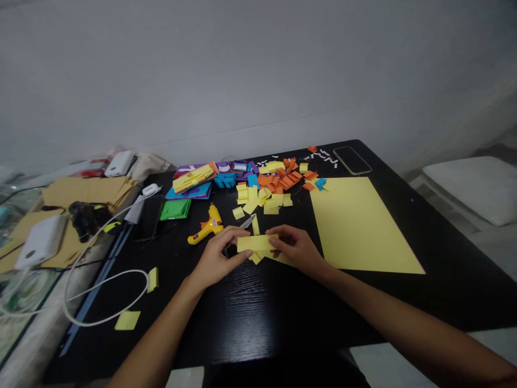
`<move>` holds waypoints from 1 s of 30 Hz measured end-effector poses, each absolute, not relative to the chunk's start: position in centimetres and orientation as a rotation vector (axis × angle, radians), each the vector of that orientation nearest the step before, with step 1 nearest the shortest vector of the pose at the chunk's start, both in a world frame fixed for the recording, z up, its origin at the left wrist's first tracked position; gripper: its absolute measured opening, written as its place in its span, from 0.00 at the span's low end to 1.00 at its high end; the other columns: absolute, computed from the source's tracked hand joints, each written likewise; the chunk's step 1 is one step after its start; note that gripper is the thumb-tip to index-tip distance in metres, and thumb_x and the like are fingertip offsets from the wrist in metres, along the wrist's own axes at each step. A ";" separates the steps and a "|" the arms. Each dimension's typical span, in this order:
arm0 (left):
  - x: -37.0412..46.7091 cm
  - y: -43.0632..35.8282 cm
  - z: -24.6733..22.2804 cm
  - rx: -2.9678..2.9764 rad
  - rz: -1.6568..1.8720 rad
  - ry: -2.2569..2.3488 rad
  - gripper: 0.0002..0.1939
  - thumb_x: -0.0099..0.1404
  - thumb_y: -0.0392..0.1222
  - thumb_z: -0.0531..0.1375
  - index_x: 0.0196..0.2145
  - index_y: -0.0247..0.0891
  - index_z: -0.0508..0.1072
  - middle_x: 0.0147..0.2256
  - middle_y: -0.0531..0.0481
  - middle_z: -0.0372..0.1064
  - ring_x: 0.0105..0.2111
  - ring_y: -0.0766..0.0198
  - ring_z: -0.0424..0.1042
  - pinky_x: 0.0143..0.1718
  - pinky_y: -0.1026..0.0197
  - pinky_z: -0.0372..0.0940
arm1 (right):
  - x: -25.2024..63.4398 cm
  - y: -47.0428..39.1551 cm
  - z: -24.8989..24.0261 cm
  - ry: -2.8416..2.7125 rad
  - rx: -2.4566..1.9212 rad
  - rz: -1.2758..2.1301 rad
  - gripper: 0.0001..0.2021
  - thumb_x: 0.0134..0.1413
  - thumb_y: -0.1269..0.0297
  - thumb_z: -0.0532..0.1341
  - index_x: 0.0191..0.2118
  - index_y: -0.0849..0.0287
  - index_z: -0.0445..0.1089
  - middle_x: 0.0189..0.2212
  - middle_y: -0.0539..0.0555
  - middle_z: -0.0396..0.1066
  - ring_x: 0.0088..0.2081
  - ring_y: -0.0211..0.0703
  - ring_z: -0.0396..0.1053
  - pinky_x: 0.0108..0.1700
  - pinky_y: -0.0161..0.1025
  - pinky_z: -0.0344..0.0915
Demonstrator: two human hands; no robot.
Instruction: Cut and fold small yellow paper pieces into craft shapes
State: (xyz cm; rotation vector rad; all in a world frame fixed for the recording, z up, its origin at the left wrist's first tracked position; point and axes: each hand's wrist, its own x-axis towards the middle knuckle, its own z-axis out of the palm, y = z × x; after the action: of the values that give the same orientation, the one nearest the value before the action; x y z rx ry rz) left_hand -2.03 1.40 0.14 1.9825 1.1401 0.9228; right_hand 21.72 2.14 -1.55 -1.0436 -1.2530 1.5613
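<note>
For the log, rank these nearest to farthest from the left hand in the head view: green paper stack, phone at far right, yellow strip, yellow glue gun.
From the left hand:
1. Yellow strip: in its fingers.
2. Yellow glue gun: just beyond it.
3. Green paper stack: farther out, leftward.
4. Phone: table's far right corner.

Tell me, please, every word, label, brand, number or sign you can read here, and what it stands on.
No text can be read.
Yellow glue gun: small mark on its handle, too small to read.
Yellow strip: no writing visible.
Phone at right: dark screen, nothing readable.
</note>
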 end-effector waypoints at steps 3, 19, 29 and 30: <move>-2.2 1.5 -0.1 1.915 0.926 1.123 0.16 0.64 0.44 0.68 0.50 0.41 0.75 0.46 0.45 0.73 0.41 0.59 0.73 0.42 0.58 0.68 | 21.8 2.1 -1.6 -1.246 -1.049 1.576 0.15 0.50 0.56 0.71 0.41 0.59 0.76 0.29 0.50 0.76 0.28 0.38 0.75 0.34 0.38 0.77; -2.2 1.6 -0.3 1.907 0.949 1.129 0.17 0.63 0.45 0.69 0.49 0.41 0.76 0.44 0.45 0.72 0.37 0.62 0.72 0.38 0.60 0.68 | 21.7 2.1 -2.1 -1.251 -1.011 1.638 0.22 0.45 0.59 0.75 0.47 0.59 0.74 0.33 0.51 0.78 0.33 0.42 0.77 0.40 0.41 0.77; -2.0 1.5 -0.4 1.824 0.920 1.116 0.17 0.63 0.44 0.69 0.49 0.40 0.75 0.44 0.45 0.73 0.38 0.62 0.73 0.40 0.58 0.70 | 21.6 1.7 -2.4 -1.368 -1.067 1.541 0.23 0.45 0.62 0.74 0.49 0.57 0.73 0.39 0.54 0.77 0.39 0.44 0.75 0.42 0.41 0.72; -1.9 1.5 -0.4 1.794 0.920 1.112 0.17 0.63 0.44 0.69 0.48 0.40 0.75 0.44 0.45 0.72 0.38 0.61 0.73 0.40 0.58 0.71 | 21.6 1.7 -2.3 -1.369 -1.073 1.539 0.23 0.45 0.62 0.74 0.49 0.58 0.73 0.40 0.54 0.77 0.39 0.44 0.75 0.42 0.41 0.71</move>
State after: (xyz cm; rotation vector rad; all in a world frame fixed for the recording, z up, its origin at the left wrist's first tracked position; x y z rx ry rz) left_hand -1.94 1.50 -0.43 1.7944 1.1117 0.9199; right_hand 21.62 1.69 -2.30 -1.0729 -1.3689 1.5394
